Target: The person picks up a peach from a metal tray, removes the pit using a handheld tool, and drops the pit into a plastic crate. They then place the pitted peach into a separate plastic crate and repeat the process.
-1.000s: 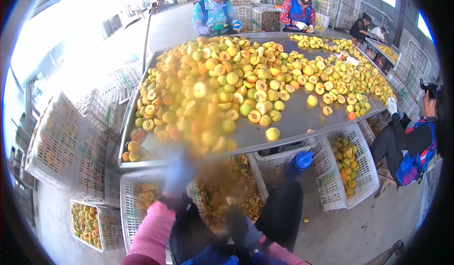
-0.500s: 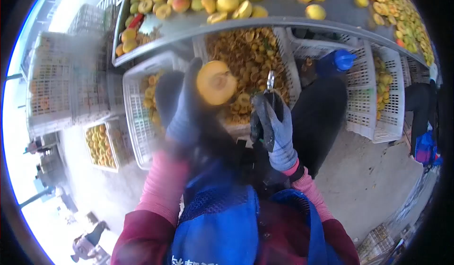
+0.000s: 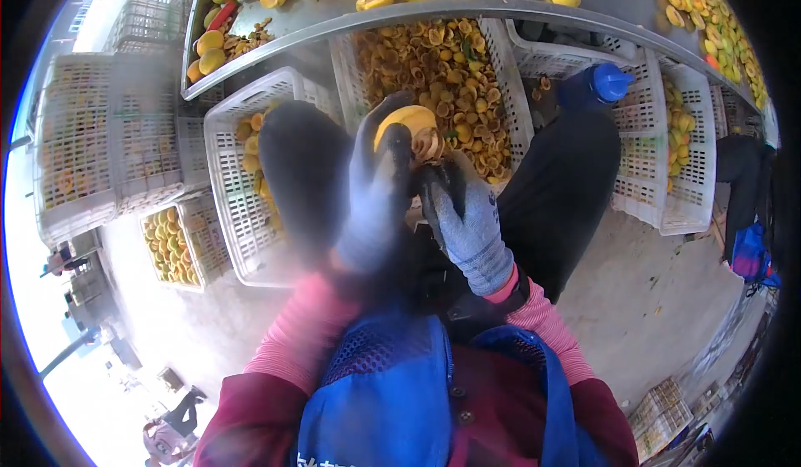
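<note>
My left hand (image 3: 375, 183), in a grey-blue glove with dark fingertips, holds a halved yellow fruit (image 3: 406, 122) with its cut side turned to the right. Against that cut side, a brownish piece (image 3: 427, 144) shows at the fruit's centre. My right hand (image 3: 467, 217), gloved the same way, is closed close beside the fruit. Its fingers wrap round a dark handle, and the tool's metal end is hidden at the fruit. Below both hands stands a white crate (image 3: 519, 125) of brown scraps and fruit halves.
A metal table (image 3: 334, 29) bearing yellow fruit and a red-handled item (image 3: 222, 17) crosses the top. White crates of fruit stand left (image 3: 229, 208) and right (image 3: 692, 179). A blue-capped bottle (image 3: 611, 83) is beside my right knee. A person's leg (image 3: 738, 175) shows far right.
My hands have come together at the fruit half. The right hand moved left and up, and the metal loop seen above it earlier is now hidden. The fruit has tilted to face right.
</note>
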`<action>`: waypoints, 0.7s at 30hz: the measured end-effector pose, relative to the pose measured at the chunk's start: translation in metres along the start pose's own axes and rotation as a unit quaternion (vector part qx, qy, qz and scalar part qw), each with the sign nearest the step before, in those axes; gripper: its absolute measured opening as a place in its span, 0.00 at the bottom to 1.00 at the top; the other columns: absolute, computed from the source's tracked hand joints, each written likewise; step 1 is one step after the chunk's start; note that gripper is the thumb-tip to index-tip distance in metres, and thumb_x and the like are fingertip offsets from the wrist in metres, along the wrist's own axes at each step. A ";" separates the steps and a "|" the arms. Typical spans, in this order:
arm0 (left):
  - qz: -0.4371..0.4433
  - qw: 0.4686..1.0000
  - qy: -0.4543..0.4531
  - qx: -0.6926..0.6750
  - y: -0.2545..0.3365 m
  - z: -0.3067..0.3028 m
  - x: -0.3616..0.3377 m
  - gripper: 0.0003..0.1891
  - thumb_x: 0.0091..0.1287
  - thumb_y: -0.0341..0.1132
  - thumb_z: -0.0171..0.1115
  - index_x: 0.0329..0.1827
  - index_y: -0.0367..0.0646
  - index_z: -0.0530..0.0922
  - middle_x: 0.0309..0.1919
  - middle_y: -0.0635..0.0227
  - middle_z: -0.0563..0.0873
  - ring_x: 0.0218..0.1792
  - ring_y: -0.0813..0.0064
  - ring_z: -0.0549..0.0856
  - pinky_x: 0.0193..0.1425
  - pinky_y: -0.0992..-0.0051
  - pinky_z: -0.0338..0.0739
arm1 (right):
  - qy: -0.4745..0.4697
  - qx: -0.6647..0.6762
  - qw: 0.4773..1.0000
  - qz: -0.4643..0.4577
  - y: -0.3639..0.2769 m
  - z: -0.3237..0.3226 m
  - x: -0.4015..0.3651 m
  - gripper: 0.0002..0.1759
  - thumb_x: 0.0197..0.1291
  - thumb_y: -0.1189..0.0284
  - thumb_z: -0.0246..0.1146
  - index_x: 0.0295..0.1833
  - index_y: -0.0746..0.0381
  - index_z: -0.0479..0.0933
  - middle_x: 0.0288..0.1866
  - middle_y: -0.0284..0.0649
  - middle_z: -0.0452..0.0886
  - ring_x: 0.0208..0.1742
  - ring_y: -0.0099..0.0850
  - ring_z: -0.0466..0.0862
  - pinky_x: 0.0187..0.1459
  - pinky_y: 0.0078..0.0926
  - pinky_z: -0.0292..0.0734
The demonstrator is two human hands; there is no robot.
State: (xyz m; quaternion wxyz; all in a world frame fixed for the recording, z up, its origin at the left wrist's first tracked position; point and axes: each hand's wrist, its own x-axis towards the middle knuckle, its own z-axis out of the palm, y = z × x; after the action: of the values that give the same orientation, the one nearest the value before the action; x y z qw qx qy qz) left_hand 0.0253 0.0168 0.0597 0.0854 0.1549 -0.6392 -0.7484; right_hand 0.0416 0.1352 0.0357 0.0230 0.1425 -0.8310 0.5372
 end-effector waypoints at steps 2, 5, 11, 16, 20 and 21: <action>-0.014 1.000 0.007 -0.022 -0.002 0.003 -0.006 0.20 0.70 0.41 0.53 0.58 0.37 0.69 0.43 0.65 0.79 0.38 0.79 0.78 0.41 0.81 0.73 | -0.011 0.103 0.990 0.095 -0.006 -0.005 0.002 0.16 0.60 0.76 0.59 0.53 0.67 0.69 0.43 0.49 0.78 0.40 0.36 0.81 0.40 0.30 0.76; -0.061 0.998 -0.009 -0.008 0.004 0.005 -0.010 0.19 0.70 0.41 0.54 0.57 0.38 0.70 0.41 0.63 0.79 0.42 0.76 0.79 0.46 0.78 0.75 | 0.017 0.211 0.969 0.130 0.000 -0.008 0.011 0.16 0.59 0.80 0.60 0.53 0.68 0.70 0.44 0.43 0.78 0.40 0.26 0.79 0.41 0.24 0.75; -0.076 0.996 -0.047 -0.006 0.008 0.010 -0.011 0.16 0.69 0.40 0.55 0.53 0.36 0.73 0.38 0.66 0.79 0.38 0.78 0.78 0.43 0.79 0.74 | 0.065 0.176 0.981 0.054 0.014 -0.005 0.019 0.12 0.55 0.80 0.63 0.46 0.66 0.74 0.36 0.39 0.82 0.34 0.27 0.82 0.38 0.24 0.76; -0.004 0.994 -0.106 -0.023 -0.001 0.008 -0.005 0.14 0.70 0.38 0.53 0.50 0.36 0.74 0.36 0.66 0.80 0.36 0.80 0.78 0.42 0.81 0.72 | 0.011 0.009 0.996 -0.084 -0.015 -0.021 0.014 0.17 0.44 0.75 0.67 0.41 0.63 0.72 0.31 0.47 0.78 0.32 0.45 0.82 0.34 0.32 0.76; -0.093 0.994 -0.021 -0.049 0.007 0.008 -0.003 0.16 0.71 0.41 0.51 0.51 0.37 0.74 0.40 0.63 0.80 0.40 0.77 0.80 0.45 0.79 0.74 | -0.001 0.167 0.980 0.107 -0.010 -0.016 0.004 0.13 0.50 0.78 0.64 0.43 0.64 0.73 0.32 0.45 0.79 0.30 0.38 0.82 0.33 0.31 0.75; -0.088 0.994 -0.022 -0.065 0.004 0.003 0.000 0.17 0.71 0.41 0.51 0.53 0.36 0.73 0.40 0.61 0.80 0.40 0.75 0.80 0.46 0.76 0.76 | 0.013 0.234 0.958 0.167 -0.011 -0.012 0.004 0.12 0.52 0.79 0.63 0.44 0.65 0.73 0.33 0.44 0.79 0.30 0.36 0.82 0.33 0.30 0.75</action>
State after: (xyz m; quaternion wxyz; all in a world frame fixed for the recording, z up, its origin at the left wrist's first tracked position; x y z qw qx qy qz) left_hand 0.0236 0.0190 0.0641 0.0147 0.1880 -0.5748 -0.7963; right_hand 0.0393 0.1410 0.0507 -0.0906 -0.0036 -0.6933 0.7149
